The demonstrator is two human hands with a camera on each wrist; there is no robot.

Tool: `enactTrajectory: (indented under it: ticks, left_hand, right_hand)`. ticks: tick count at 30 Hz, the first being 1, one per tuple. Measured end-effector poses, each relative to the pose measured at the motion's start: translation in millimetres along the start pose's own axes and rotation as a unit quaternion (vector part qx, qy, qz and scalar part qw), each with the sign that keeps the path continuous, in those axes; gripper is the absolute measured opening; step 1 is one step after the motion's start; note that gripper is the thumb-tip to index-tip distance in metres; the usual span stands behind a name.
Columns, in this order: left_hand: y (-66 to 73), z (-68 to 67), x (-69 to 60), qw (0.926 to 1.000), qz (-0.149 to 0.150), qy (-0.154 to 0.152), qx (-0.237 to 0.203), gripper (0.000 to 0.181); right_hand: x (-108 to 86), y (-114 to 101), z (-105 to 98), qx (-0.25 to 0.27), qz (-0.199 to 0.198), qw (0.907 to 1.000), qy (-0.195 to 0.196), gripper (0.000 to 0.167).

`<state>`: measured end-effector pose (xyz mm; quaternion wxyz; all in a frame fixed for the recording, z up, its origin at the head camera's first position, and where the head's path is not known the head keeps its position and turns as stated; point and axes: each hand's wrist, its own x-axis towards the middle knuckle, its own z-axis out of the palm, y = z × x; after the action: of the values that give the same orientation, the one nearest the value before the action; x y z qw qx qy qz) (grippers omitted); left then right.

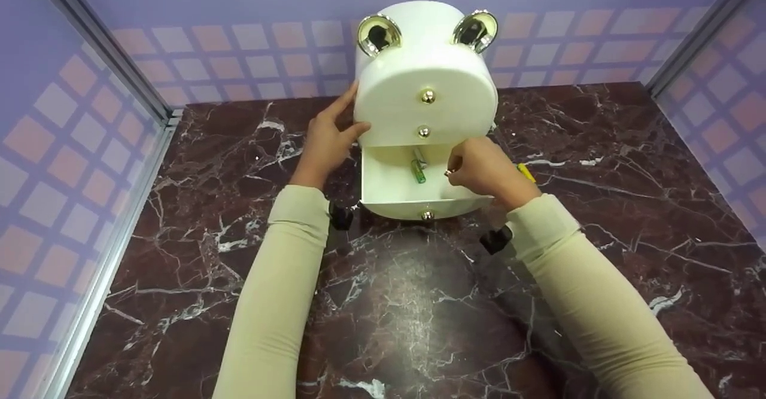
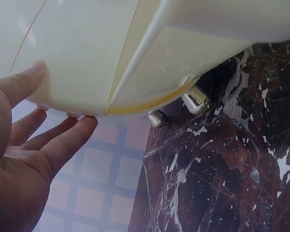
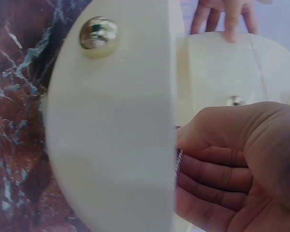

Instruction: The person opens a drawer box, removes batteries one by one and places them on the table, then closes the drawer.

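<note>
A white rounded mini drawer cabinet (image 1: pixel 389 109) with shiny gold knobs stands near the back wall. Its bottom drawer (image 1: pixel 383 191) is pulled out. In the drawer lie a small green cylindrical item (image 1: pixel 418 173) and a silvery item (image 1: pixel 420 157). My left hand (image 1: pixel 328 142) rests on the cabinet's left side, thumb on the front and straight fingers against the curved side. Inside the drawer's right part, my right hand (image 1: pixel 488 168) pinches a small dark item (image 3: pixel 178 164) with a ridged silvery edge, mostly hidden by the fingers and the drawer front.
Two gold-rimmed, eye-like ornaments (image 1: pixel 379 35) stick up from the cabinet top. To the right of the drawer, a yellow item (image 1: pixel 526 172) lies partly behind the right wrist on the dark marble-patterned table (image 1: pixel 383 315). Tile-patterned walls (image 1: pixel 251 58) enclose the table's back and sides.
</note>
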<state>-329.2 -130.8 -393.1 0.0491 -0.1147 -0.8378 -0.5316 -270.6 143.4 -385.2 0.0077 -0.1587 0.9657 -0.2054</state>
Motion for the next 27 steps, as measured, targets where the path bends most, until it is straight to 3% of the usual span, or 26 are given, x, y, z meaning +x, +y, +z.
enactTrajectory:
  ticks: [6,10,27]
  left_hand:
    - [-2.4,0.1,0.4,0.9999,0.002,0.005,0.015,0.071]
    - [-2.9,1.1,0.7,1.0,0.004,0.003,-0.005,0.071]
    - [-4.0,-0.2,-0.2,0.9999,0.008,0.007,0.01,0.07]
  right_hand:
    - [-9.9,2.5,-14.0,0.058,0.004,0.9982,-0.015,0.007]
    - [-16.9,9.4,-21.0,0.095,0.007,0.9952,-0.024,0.009]
    - [-49.6,44.0,-39.3,0.159,0.013,0.9867,-0.03,0.009]
